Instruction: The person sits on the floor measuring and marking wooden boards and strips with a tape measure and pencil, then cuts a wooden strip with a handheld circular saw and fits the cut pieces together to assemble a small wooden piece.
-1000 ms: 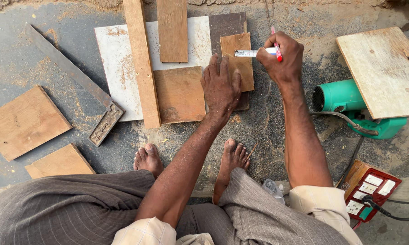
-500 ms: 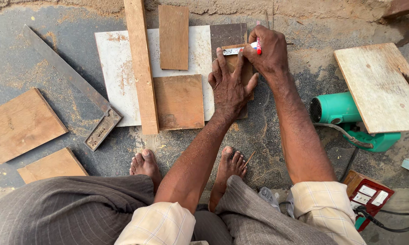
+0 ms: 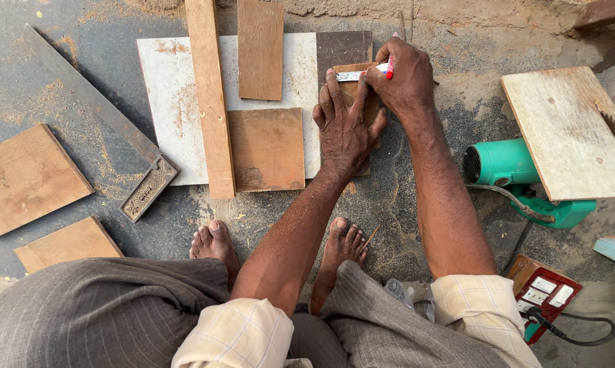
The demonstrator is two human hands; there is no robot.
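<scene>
Left hand (image 3: 345, 126), now slid onto the small brown wooden piece (image 3: 356, 75), is pressing flat, fingers spread; right hand (image 3: 404, 76) is gripping a white red-capped marker (image 3: 365, 73), tip lowered to the wood.

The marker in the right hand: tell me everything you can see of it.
The marker is a slim white pen with a red cap end and dark print along its barrel. It lies nearly level, red end to the right, pinched by the right hand. Its left end sits over the small wooden piece, which the left hand presses flat. Whether the tip touches the wood cannot be told; the fingers cover part of the barrel.
</scene>
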